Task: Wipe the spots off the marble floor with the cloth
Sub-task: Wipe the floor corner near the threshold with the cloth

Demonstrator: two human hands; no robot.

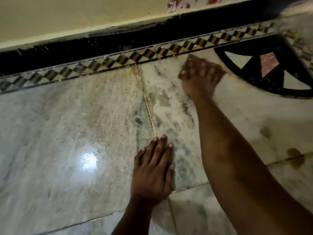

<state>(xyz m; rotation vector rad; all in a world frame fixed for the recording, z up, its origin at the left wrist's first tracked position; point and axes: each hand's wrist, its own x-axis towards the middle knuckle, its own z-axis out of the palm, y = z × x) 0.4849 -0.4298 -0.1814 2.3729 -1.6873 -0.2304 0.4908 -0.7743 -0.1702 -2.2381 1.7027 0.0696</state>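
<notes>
Marble floor [67, 124] carries brown spots [295, 157] at right. Left hand [153, 172] lies flat, fingers spread. Right hand [199, 78], blurred near the patterned border [135, 58], seems to press a cloth [188, 62]; its grip is unclear.

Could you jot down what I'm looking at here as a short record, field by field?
Setting: marble floor beside a wall, edged by a checkered border strip
Left hand: flat on the floor, fingers spread, bracing
Right hand: reached forward near the border, motion-blurred, apparently rubbing the floor
Cloth: cannot be made out; may be under the right hand
Stains: brownish spots at right, untouched; grey smudges between the hands
Inlay: dark curved pattern at far right
Light: bright glare on the floor at left
</notes>
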